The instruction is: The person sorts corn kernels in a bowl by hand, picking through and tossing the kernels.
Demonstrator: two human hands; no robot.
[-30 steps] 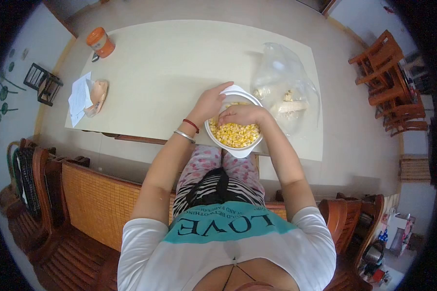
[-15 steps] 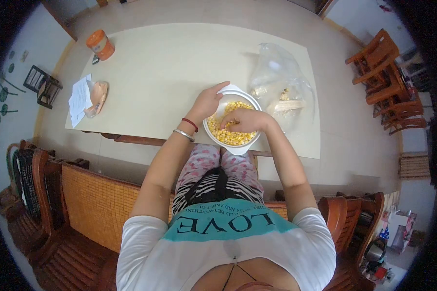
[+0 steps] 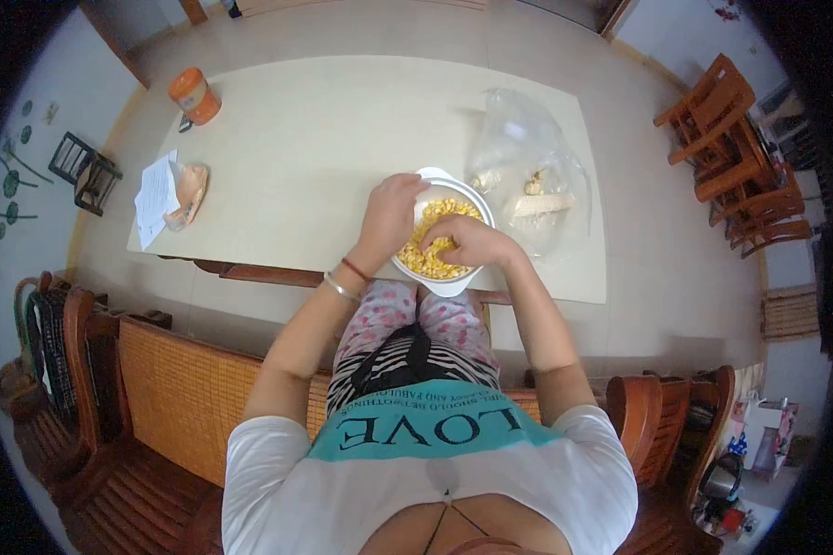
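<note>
On the table (image 3: 342, 120), head view: a white bowl (image 3: 473, 188) stands at the near edge, in front of your lap.
Corn: loose yellow kernels (image 3: 444, 213) lie inside the bowl.
Left hand: your left hand (image 3: 391, 217) is at the bowl's left rim, fingers at the far side; you cannot tell how firmly they press.
Wrist: a red band (image 3: 354, 269) and a silver bangle (image 3: 341, 289) sit on your left arm.
Right hand: your right hand (image 3: 472, 239) is over the kernels, fingers bent down, thumb apart from the index finger; you cannot tell whether kernels are pinched.
Bag: a clear bag (image 3: 518, 116) lies right of the bowl; a pale cob (image 3: 543, 203) is in or under it, which you cannot tell.
Far-left corner: an orange jar (image 3: 194, 96).
Left end: papers (image 3: 157, 196) beside a packet (image 3: 188, 199).
</note>
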